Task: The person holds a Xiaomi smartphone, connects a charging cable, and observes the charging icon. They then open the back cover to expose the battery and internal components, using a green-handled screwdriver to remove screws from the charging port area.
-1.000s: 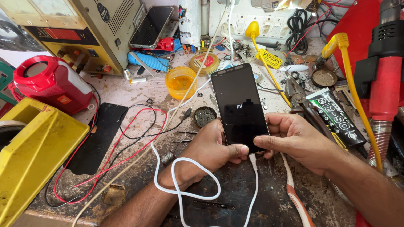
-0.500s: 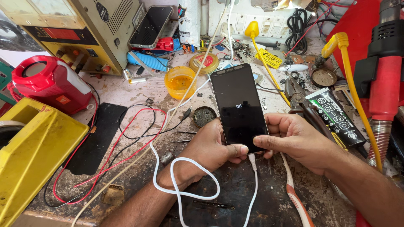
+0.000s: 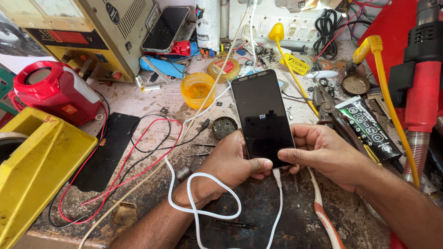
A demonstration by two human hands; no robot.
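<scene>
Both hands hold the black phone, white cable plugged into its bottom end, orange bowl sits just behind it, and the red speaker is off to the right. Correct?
One thing is off: the red speaker is to the left, not the right, as the head view shows. The rest holds: left hand and right hand hold the black phone, white cable in its bottom end, orange bowl behind.

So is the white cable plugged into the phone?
Yes, the white cable runs up into the bottom edge of the phone, which both hands hold.

Two phones: one black (image 3: 263, 117) in hand, one (image 3: 165, 28) on the yellow box. Two hands, left (image 3: 233, 163), right (image 3: 323, 154). One red speaker (image 3: 55, 92).
</scene>
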